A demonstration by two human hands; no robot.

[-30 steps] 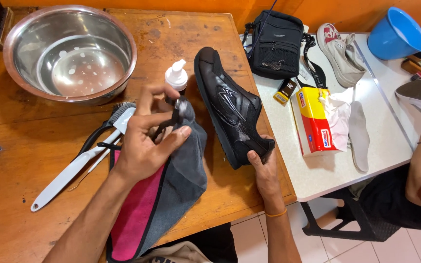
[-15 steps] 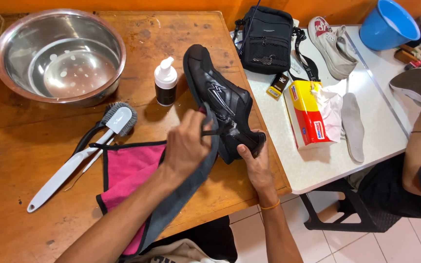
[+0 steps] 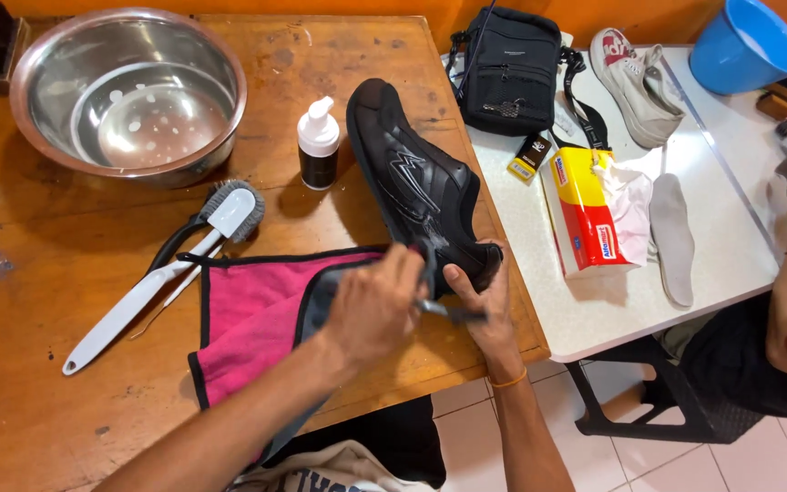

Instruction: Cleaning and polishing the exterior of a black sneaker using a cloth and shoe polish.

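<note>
Since the earlier frame, the left hand [image 3: 371, 310] has been brought down to the heel of the black shoe [image 3: 421, 187], where grey cloth [image 3: 316, 296] is pinched and pressed. The heel is gripped by the right hand [image 3: 485, 301], so the shoe is steadied on the wooden tabletop [image 3: 47, 410]. Farther off, a brush [image 3: 161, 269], a bottle [image 3: 318, 144] and a steel bowl [image 3: 127, 91] are kept within reach.

A worn brown wooden table [image 3: 66, 419] is carrying a round steel bowl [image 3: 127, 91], a small dark pump bottle with a white cap [image 3: 318, 144], a long white-handled brush [image 3: 161, 273], a pink cloth edged in black [image 3: 252, 314] and a black sports shoe [image 3: 421, 187]. Just beside it, a white tabletop [image 3: 612, 314] is bearing a black zipped pouch [image 3: 509, 73], a yellow and red tissue box [image 3: 585, 214], a pale insole [image 3: 673, 239], a white sneaker [image 3: 635, 87] and a blue plastic bucket [image 3: 744, 46].
</note>
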